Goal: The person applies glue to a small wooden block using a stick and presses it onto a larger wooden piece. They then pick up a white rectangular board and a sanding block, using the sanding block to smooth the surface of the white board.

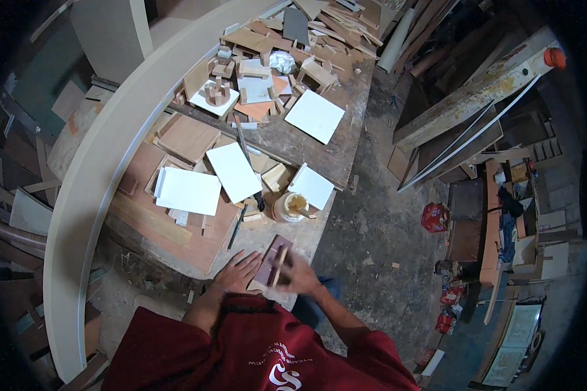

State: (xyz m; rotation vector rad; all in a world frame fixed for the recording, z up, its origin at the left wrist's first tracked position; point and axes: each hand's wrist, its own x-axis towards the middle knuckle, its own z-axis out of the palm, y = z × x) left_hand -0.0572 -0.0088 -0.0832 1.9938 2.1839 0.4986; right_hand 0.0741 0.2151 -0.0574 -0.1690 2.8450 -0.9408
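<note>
My left hand [238, 274] lies with fingers stretched out on the table's near edge, against the left side of a dark brown board [265, 264]. On the board's right side, my right hand [300, 276] closes round a narrow, light wooden strip [279, 266] that lies across the board. Slight blur smears the right fingers, and part of the strip is hidden by them. Just beyond the board stands a tub of tan paste [285, 208] with a flat stick [304, 213] resting in it. A dark thin tool [237, 228] lies left of the tub.
White panels [189, 191] lie on the workbench [319, 231], with wood offcuts [254, 39] heaped at its far end. A long curved pale board [78, 189] arcs along the left. Rightward, a leaning beam [469, 98] and a red box [435, 217] stand on the floor.
</note>
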